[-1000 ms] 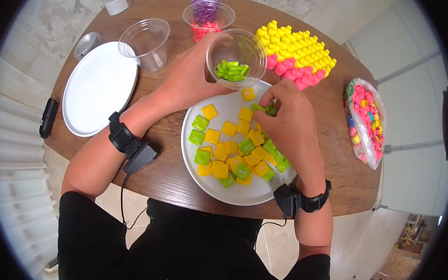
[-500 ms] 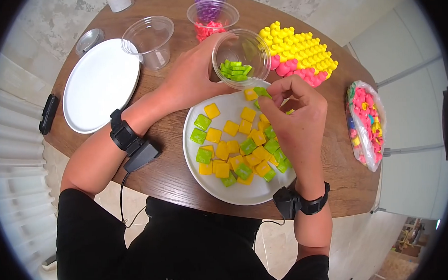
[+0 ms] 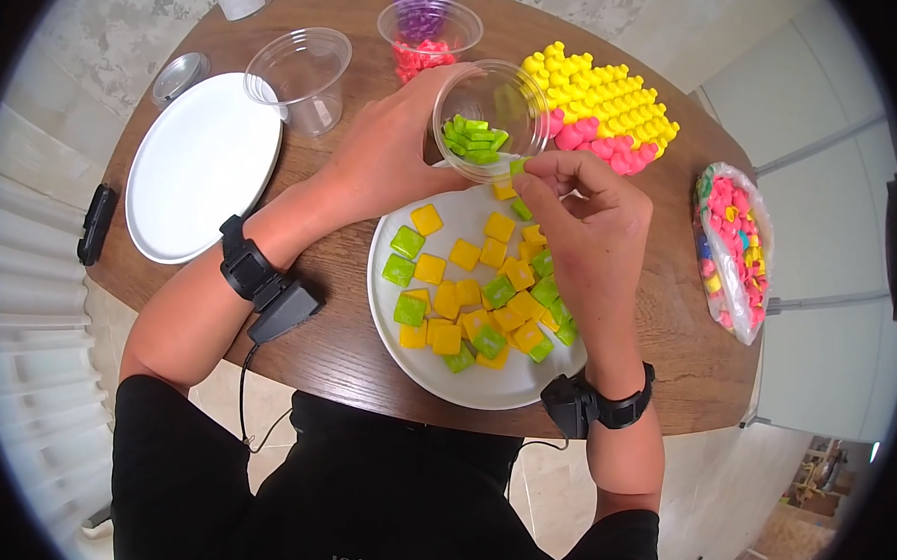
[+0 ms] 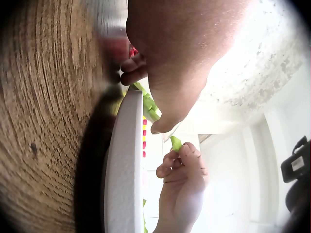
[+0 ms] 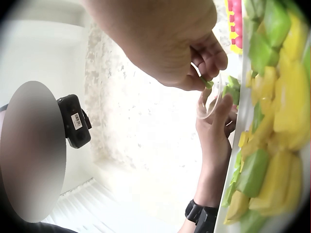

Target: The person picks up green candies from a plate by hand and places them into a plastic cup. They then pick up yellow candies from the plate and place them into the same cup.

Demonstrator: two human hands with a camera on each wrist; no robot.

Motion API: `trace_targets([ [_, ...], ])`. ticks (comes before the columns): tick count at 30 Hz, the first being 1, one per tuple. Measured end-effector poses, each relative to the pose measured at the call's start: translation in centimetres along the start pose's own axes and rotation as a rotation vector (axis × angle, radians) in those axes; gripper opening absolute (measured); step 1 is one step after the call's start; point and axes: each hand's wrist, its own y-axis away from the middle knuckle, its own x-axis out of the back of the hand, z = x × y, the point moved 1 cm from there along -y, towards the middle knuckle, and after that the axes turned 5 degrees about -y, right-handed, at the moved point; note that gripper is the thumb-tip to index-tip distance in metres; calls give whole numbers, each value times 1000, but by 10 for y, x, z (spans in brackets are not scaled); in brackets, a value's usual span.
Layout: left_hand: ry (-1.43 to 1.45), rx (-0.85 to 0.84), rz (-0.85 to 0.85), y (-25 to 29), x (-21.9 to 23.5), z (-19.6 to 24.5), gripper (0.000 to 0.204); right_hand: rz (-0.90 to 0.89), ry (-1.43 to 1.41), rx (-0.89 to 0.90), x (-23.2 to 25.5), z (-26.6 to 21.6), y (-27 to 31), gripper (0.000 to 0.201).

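Note:
In the head view my left hand (image 3: 388, 148) grips a clear plastic cup (image 3: 488, 103) by its side, tilted so its mouth faces me. Several green square pieces (image 3: 475, 141) lie inside it. Between thumb and fingertips my right hand (image 3: 598, 218) pinches one green square piece (image 3: 517, 166), right at the cup's near rim. The right wrist view also has this pinched green piece (image 5: 207, 83) beside the cup's rim (image 5: 202, 116). Below both hands, a round white plate (image 3: 407, 367) carries many loose yellow squares (image 3: 464, 254) and green squares (image 3: 407, 242).
An empty white plate (image 3: 199, 171), a clear cup (image 3: 313, 111) and a metal lid (image 3: 180, 80) stand at left. Behind are cups of red pieces (image 3: 424, 59) and purple pieces (image 3: 420, 16). Yellow bottle-shaped toys (image 3: 601, 93) stand in rows; a bag of colourful pieces (image 3: 735, 247) lies at right.
My right hand has lifted the green piece from the far right of the plate up to the cup's rim. The left hand keeps holding the cup nearly still.

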Motion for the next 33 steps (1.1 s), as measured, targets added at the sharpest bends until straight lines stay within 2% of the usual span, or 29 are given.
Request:
trace_targets([
  [6, -33, 5, 0, 0, 0, -1, 92, 14, -80, -17, -1, 0, -1, 18],
  [12, -17, 9, -3, 0, 0, 0, 93, -53, -95, -15, 0, -3, 0, 22],
  [33, -16, -5, -1, 0, 0, -3, 98, -78, 29, 79, -1, -8, 2, 30],
])
